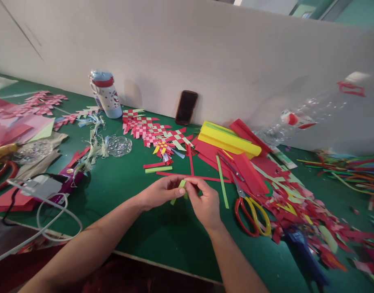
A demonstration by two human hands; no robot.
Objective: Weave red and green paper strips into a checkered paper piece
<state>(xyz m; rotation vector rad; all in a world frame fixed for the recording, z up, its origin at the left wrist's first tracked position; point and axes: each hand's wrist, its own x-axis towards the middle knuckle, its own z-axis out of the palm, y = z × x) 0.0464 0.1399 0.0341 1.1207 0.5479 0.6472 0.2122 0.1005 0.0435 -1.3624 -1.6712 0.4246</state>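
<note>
My left hand [165, 190] and my right hand [205, 201] meet over the front middle of the green table. Both are closed, pinching a light green paper strip [174, 201] between thumbs and fingers. Part of the strip is hidden behind the fingertips. Just beyond my hands lie long red paper strips [202, 178], and short red and green strips [158, 170] rest to the left. Another green strip [223, 183] lies to the right. Beside it are scissors [246, 207] with one red and one yellow handle, their blades on red paper. Woven red-and-white paper pieces [150, 130] sit further back.
A phone [186, 107] and a flask [106, 94] stand near the wall. Folded yellow paper [229, 140] lies right of them, near a clear plastic bottle [309, 110]. Paper scraps [303, 207] cover the right side. A white cable [57, 203] and purple power strip [69, 179] occupy the left.
</note>
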